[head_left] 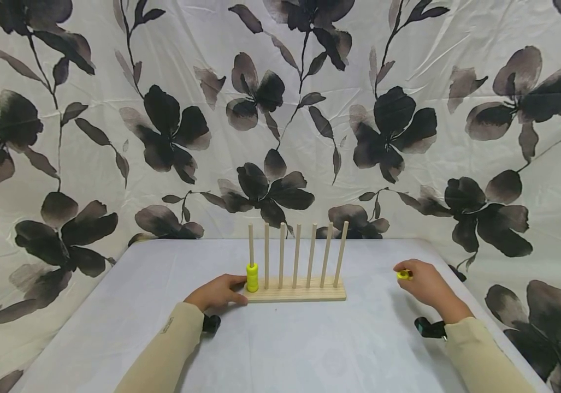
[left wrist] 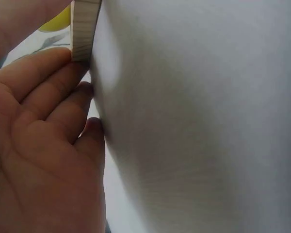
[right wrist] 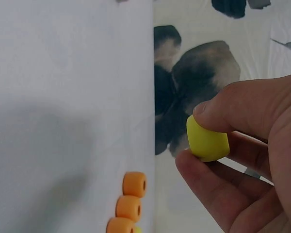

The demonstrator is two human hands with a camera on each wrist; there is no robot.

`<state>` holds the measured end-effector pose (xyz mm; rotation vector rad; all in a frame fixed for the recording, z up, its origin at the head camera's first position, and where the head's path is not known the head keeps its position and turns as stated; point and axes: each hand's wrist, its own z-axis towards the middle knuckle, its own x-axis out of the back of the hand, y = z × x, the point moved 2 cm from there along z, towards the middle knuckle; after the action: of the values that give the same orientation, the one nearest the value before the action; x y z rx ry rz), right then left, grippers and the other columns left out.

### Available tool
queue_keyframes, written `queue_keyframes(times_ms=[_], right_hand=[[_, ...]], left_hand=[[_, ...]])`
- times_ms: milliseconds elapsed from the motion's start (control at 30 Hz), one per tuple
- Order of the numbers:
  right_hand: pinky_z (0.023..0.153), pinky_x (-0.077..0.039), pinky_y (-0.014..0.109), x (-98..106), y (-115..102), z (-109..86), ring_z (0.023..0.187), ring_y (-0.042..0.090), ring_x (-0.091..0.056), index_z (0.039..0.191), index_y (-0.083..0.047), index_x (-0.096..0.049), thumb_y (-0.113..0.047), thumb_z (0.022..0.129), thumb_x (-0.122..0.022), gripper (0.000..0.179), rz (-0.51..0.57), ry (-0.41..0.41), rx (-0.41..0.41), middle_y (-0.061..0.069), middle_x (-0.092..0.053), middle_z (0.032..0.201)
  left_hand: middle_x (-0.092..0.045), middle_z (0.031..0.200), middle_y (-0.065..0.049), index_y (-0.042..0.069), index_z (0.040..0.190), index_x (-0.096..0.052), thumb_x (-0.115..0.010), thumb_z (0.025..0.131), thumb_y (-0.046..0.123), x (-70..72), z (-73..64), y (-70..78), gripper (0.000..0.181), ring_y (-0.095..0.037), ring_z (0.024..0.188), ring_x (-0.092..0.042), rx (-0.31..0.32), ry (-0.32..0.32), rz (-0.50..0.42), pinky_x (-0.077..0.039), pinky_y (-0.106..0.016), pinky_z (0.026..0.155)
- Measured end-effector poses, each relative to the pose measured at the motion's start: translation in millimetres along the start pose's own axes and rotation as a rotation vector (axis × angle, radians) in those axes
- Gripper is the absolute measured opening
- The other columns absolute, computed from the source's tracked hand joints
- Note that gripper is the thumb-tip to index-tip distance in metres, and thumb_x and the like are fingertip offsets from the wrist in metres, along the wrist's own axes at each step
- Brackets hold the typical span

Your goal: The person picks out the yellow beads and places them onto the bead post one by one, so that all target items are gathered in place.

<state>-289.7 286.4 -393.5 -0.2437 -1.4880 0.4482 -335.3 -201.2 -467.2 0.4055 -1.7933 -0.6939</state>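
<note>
A wooden peg stand (head_left: 295,296) with several upright pegs stands on the table in the head view. Yellow beads (head_left: 252,278) are stacked on its leftmost peg. My left hand (head_left: 217,293) grips the stand's left end, thumb at the front corner and fingers behind. The left wrist view shows the fingers against the end of the wooden base (left wrist: 84,36). Off to the right, above the table, my right hand (head_left: 427,284) pinches a yellow bead (right wrist: 208,141) between thumb and fingers.
Several orange beads (right wrist: 135,184) lie in a row near the table edge in the right wrist view, with a bit of yellow beside them. A white cloth covers the table (head_left: 280,349). Behind it hangs a flower-patterned curtain (head_left: 329,164).
</note>
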Motion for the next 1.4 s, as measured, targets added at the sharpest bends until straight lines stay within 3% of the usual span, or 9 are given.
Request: queue_keyframes(times_ms=[267, 433, 967, 1400], right_hand=[[0.088, -0.055, 0.049, -2.5, -4.5, 3.4, 0.102, 0.032, -0.062, 0.116, -0.002, -0.066, -0.011, 0.088, -0.065, 0.029, 0.01, 0.015, 0.036, 0.018, -0.064, 0.117], [0.089, -0.055, 0.049, -3.9, -6.6, 3.4, 0.105, 0.034, -0.061, 0.116, -0.002, -0.066, -0.011, 0.088, -0.065, 0.029, 0.013, 0.007, 0.037, 0.018, -0.063, 0.119], [0.088, -0.056, 0.048, 1.1, -25.4, 0.0, 0.105, 0.032, -0.063, 0.118, -0.004, -0.067, -0.011, 0.089, -0.064, 0.029, 0.005, 0.056, 0.149, 0.016, -0.063, 0.121], [0.088, -0.057, 0.043, 3.9, -42.3, 2.1, 0.109, 0.033, -0.063, 0.119, -0.005, -0.066, -0.009, 0.09, -0.061, 0.03, 0.056, 0.067, 0.187, 0.016, -0.062, 0.125]], left_hand=[[-0.058, 0.138, -0.009, 0.007, 0.136, -0.056, -0.084, 0.074, 0.032, 4.1, -1.5, 11.7, 0.072, -0.032, 0.134, -0.046, -0.043, 0.014, 0.113, -0.033, -0.055, 0.113], [-0.057, 0.14, -0.01, 0.006, 0.137, -0.055, -0.083, 0.074, 0.032, 2.2, -1.3, 12.2, 0.074, -0.033, 0.135, -0.046, -0.02, 0.004, 0.129, -0.034, -0.055, 0.113], [-0.052, 0.144, -0.013, 0.006, 0.14, -0.051, -0.082, 0.075, 0.035, -2.3, 0.0, 6.8, 0.077, -0.036, 0.138, -0.041, -0.019, 0.025, 0.09, -0.031, -0.056, 0.114], [-0.053, 0.143, -0.011, 0.007, 0.14, -0.051, -0.082, 0.075, 0.037, -3.6, -3.1, 4.0, 0.078, -0.035, 0.138, -0.041, -0.045, 0.057, 0.07, -0.032, -0.055, 0.114]])
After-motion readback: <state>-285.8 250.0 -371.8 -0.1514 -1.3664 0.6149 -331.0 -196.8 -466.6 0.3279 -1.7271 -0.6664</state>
